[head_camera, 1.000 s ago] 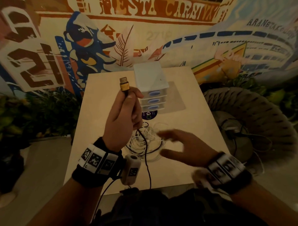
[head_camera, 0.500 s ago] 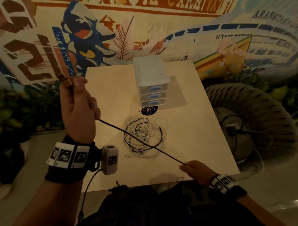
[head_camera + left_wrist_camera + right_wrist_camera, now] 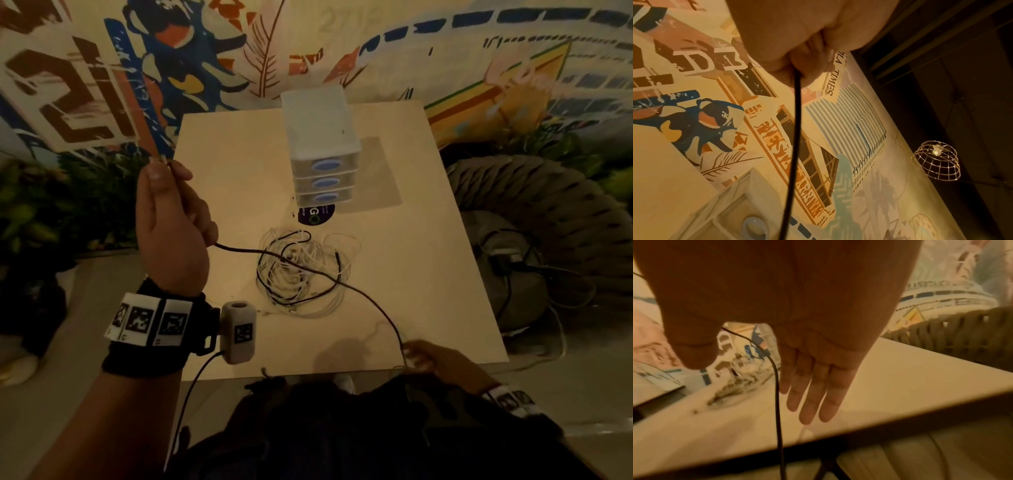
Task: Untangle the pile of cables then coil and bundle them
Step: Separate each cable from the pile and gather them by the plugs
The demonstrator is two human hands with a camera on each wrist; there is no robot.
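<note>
black cable point(image 3: 363, 294) plug hidden inside left hand point(image 3: 171, 233) fingers point(image 3: 813, 53).

**Black cable slackens as right hand opens**

Raised at centre a second ago, plug end up; now off past the left edge of the surface point(image 3: 445, 219), left hand point(image 3: 171, 226) gripping the black cable point(image 3: 363, 294) in a closed fist. Pulled taut half a second ago in a straight line between both hands; now sagging, draped across the pile of cables point(image 3: 305, 274). Open above the pile a second ago, then pinching the cable off the near edge; now at the near edge with fingers straight, right hand point(image 3: 442, 363) with the cable running past the fingers point(image 3: 813, 392).
</note>
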